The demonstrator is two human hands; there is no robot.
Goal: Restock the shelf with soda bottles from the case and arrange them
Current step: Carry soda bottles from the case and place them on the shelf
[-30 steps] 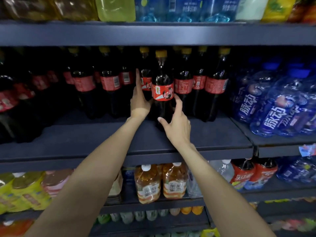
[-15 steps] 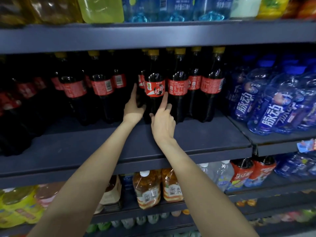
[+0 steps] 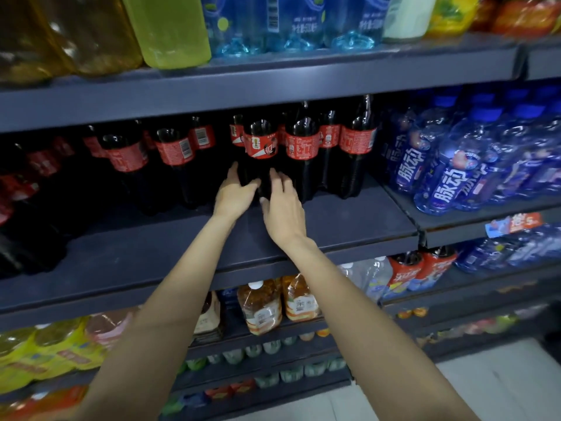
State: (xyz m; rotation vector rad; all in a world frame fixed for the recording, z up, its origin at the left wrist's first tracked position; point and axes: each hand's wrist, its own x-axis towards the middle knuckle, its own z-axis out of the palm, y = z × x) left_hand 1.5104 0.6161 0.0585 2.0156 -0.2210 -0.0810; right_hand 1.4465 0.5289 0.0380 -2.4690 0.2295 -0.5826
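A dark cola bottle with a red label stands upright on the grey middle shelf, at the front of a group of like bottles. My left hand lies against its lower left side, fingers straight up and thumb across the front. On the bottle's lower right side my right hand touches it with relaxed fingers. The upper shelf edge hides the bottle's cap. No case is in view.
More cola bottles stand to the left, further back. Blue drink bottles lean on the neighbouring shelf at the right. The shelf above hangs low over the caps. Tea bottles fill the shelf below.
Both hands have slid down the bottle from label height to its base. The bottle stands further back among the others, and the camera has tilted down.
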